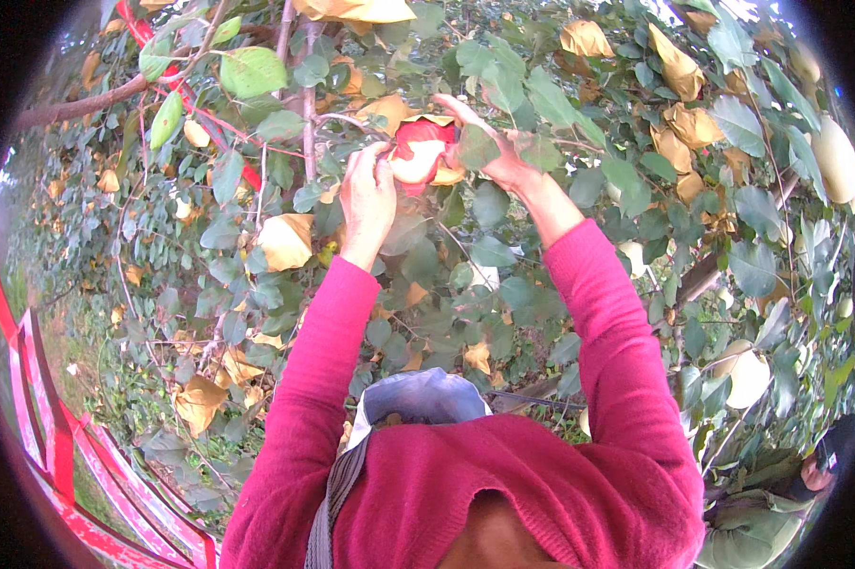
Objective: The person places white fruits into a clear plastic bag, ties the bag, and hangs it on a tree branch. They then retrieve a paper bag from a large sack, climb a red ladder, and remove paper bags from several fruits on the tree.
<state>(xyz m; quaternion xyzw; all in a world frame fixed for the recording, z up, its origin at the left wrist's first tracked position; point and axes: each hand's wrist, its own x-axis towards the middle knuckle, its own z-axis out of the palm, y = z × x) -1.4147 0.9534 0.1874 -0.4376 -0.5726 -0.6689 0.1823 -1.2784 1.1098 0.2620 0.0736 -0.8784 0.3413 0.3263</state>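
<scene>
Among the branches in front of me is a pale apple (414, 165) partly wrapped in a torn paper fruit bag (447, 176), tan outside with a red inner layer (427, 131). My left hand (367, 192) is at the wrapping's left side, its fingertips pinched at the edge. On the other side, my right hand (498, 153) reaches in with its fingers spread upward and its thumb side against the bag. Leaves cover part of the right hand, so its grip is unclear.
Bagged fruits, such as one in a tan paper bag (285, 242), and bare pale apples (744, 373) hang all around. A red metal frame (57, 441) stands at lower left. A bag (424, 395) hangs at my front. Another person (761, 523) is at lower right.
</scene>
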